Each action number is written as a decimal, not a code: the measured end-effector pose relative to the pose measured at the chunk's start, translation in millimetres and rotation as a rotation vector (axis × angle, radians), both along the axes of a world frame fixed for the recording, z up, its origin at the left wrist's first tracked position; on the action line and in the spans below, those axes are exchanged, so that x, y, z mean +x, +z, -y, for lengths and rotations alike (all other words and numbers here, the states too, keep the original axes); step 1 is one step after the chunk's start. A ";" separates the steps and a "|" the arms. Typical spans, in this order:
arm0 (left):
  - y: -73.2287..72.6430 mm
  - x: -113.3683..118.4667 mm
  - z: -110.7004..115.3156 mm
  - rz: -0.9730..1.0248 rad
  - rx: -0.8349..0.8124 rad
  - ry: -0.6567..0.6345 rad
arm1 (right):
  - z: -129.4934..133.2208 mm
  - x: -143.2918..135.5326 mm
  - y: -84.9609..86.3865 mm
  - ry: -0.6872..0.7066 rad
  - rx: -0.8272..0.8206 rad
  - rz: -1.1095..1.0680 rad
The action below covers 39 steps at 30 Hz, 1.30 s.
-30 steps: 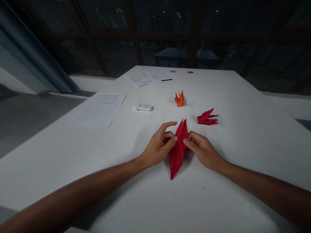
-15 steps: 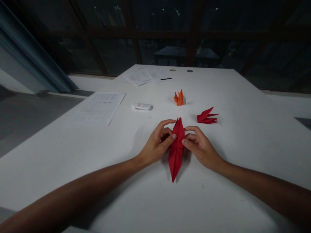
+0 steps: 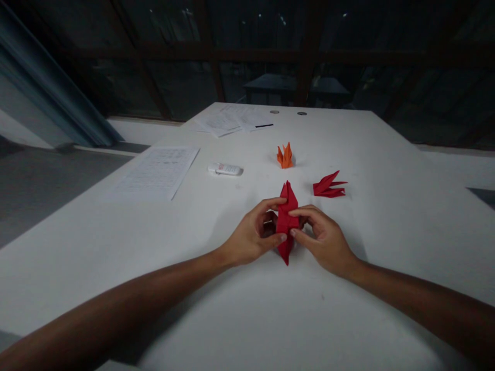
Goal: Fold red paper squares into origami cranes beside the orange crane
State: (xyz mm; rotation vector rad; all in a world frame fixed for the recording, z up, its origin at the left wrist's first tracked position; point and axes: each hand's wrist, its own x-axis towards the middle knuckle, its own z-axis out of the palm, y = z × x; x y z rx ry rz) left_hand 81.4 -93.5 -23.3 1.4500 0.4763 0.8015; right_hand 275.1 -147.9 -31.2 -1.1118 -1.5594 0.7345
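In the head view, the long, pointed red folded-paper piece (image 3: 283,224) sits directly between the person's two bare hands, with its long axis running away from the person, one tip toward the near edge of the white flat-topped desk (image 3: 251,319) and the other toward the far end. Neither hand is clearly nearer: both touch it, from opposite sides. The left hand (image 3: 253,234) is closed on its left side, index finger on the upper part and thumb lower down. The right hand (image 3: 325,237) pinches a folded bit at the middle of the right side between thumb and index finger. Whether the underside rests on the desk cannot be told.

Beyond the right hand, apart from it, lies a smaller red folded-paper piece with several points (image 3: 328,185), its points aimed rightward. Straight past the held piece stands an orange folded-paper piece with upright points (image 3: 285,157).

To the left, beyond the left hand, lies a white, elongated, rounded object with printed marks (image 3: 225,169); whether it is a container, and what it might hold, cannot be told.
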 end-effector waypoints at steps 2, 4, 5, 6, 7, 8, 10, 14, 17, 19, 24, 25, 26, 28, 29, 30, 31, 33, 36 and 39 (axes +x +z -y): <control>-1.3 -0.2 -0.5 -0.051 0.087 0.058 | 1.0 0.4 0.9 -0.001 0.006 -0.004; -1.1 -1.1 -1.3 -0.104 0.222 0.128 | 1.6 1.2 3.1 0.004 0.019 0.023; -0.4 -1.8 -1.6 -0.125 0.307 0.164 | 1.7 1.7 4.3 0.005 0.031 0.041; 0.7 -2.6 -1.6 -0.139 0.400 0.200 | 1.7 2.1 5.1 0.005 0.046 0.057; 1.8 -3.5 -1.5 -0.149 0.495 0.235 | 1.7 2.6 5.4 0.005 0.061 0.067; 3.0 -4.3 -1.2 -0.154 0.584 0.267 | 1.8 3.1 5.3 0.005 0.069 0.069; 4.5 -5.9 -0.7 -0.160 0.724 0.319 | 2.9 3.7 3.9 0.018 0.044 0.046; 2.6 -9.8 -1.9 -0.198 0.945 0.383 | 8.1 3.7 1.9 0.134 -0.134 -0.085; -0.6 -12.2 -3.2 -0.215 1.112 0.399 | 9.5 2.3 3.0 0.187 -0.190 -0.187; -1.5 -11.7 -2.2 -0.179 1.114 0.358 | 7.7 1.2 3.2 0.179 -0.202 -0.247; 1.4 -2.6 4.5 0.046 0.547 0.242 | -0.3 -0.1 0.1 0.179 -0.247 -0.425; 2.5 -0.6 5.2 0.074 0.420 0.246 | -1.3 -0.2 -0.4 0.186 -0.258 -0.450; 3.6 1.3 5.5 0.095 0.312 0.254 | -2.0 -0.5 -0.7 0.194 -0.271 -0.469; 5.8 3.9 5.5 0.104 0.158 0.268 | -2.4 -1.2 -0.8 0.204 -0.295 -0.480; 6.8 4.7 5.3 0.110 0.101 0.274 | -2.3 -1.6 -0.8 0.203 -0.306 -0.471; 7.6 5.3 5.1 0.118 0.056 0.277 | -2.2 -1.9 -0.9 0.199 -0.313 -0.458; 8.3 5.6 5.0 0.125 0.023 0.281 | -2.1 -2.2 -1.1 0.195 -0.319 -0.445; 9.2 6.1 5.1 0.135 -0.016 0.295 | -2.2 -2.6 -1.9 0.191 -0.330 -0.429; 9.8 6.5 5.5 0.141 -0.047 0.315 | -3.0 -2.8 -3.6 0.179 -0.348 -0.420; 9.6 6.7 5.2 0.156 -0.061 0.295 | -3.2 -3.8 -4.2 0.147 -0.355 -0.398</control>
